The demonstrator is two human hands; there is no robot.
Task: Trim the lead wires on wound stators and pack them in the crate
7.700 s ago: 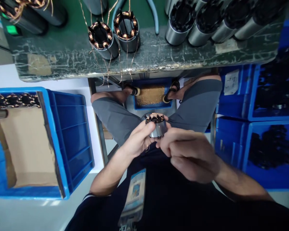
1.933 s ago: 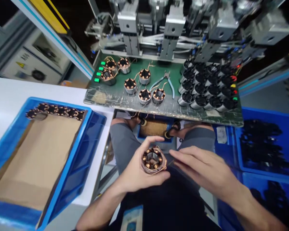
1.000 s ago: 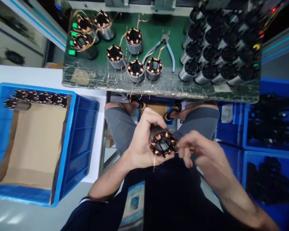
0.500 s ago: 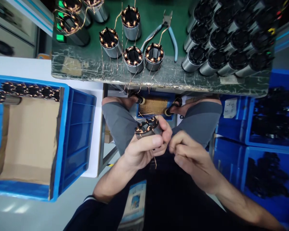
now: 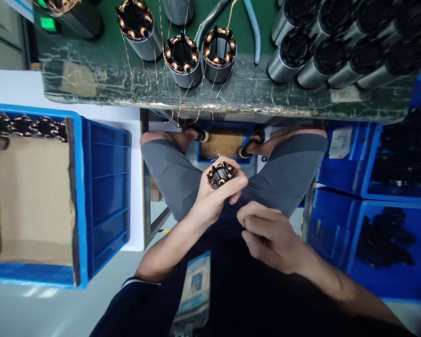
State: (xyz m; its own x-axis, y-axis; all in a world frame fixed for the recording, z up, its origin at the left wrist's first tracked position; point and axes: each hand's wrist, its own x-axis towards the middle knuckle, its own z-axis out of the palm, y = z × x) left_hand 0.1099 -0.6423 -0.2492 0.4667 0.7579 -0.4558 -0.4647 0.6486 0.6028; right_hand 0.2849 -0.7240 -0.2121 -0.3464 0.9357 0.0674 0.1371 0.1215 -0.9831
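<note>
My left hand (image 5: 214, 194) is wrapped round a wound motor stator (image 5: 221, 174), its ring of copper coils and black insulators facing up. A short wire end sticks up behind it. To the right and a little lower, my right hand (image 5: 266, 234) is closed in a pinch. A thin copper wire (image 5: 241, 204) runs from the stator side toward its fingertips; the pinched end is hidden. On the bench edge ahead stand more wound stators (image 5: 219, 54) with loose wire ends hanging down.
The green bench (image 5: 252, 96) spans the front, with blue-handled pliers (image 5: 253, 32) and rows of stators with black tops (image 5: 294, 54) on it. At left, a blue crate (image 5: 107, 180) holds wound stators. Blue bins (image 5: 337, 234) with black parts stand at right. A floor bin (image 5: 221, 142) lies between the feet.
The stator has turned more upright in my left hand. My right hand has moved slightly down and left, with a thin wire now visible at its fingertips. The view has shifted closer to the bench.
</note>
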